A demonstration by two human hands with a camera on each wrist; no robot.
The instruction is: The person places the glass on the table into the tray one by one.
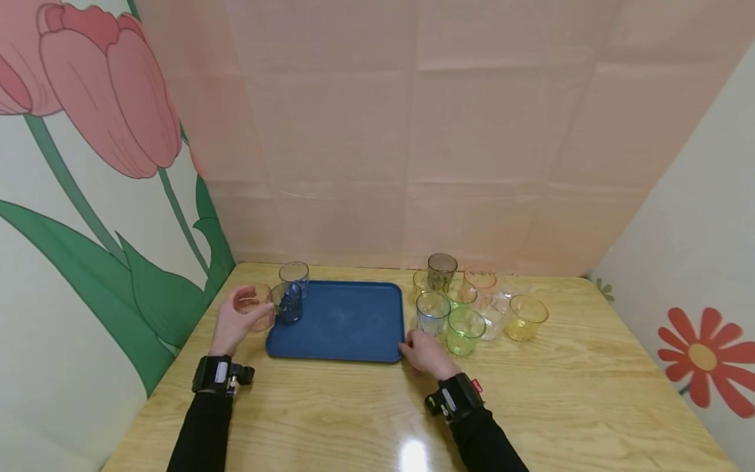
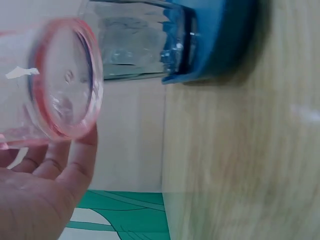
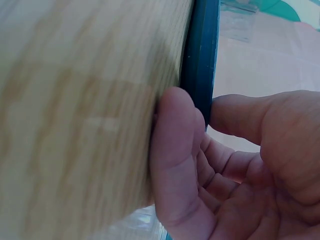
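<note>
My left hand [image 1: 232,321] holds a clear pink glass [image 2: 70,80] raised beside the left edge of a blue tray [image 1: 348,321]. A dark blue glass [image 1: 287,303] stands on the tray's left side, just right of the pink one. Behind it is a grey-tinted glass [image 1: 294,274] near the tray's back left corner. At the tray's front right corner, my right hand [image 1: 426,354] pinches the rim; in the right wrist view its thumb [image 3: 237,117] lies on one side of the rim and the forefinger on the other.
Several tinted glasses crowd the table right of the tray, among them a pale blue one [image 1: 433,314], a green one [image 1: 465,330], a yellow one [image 1: 525,318] and a dark grey one [image 1: 442,270]. Walls border the wooden table [image 1: 330,419] at left, back and right.
</note>
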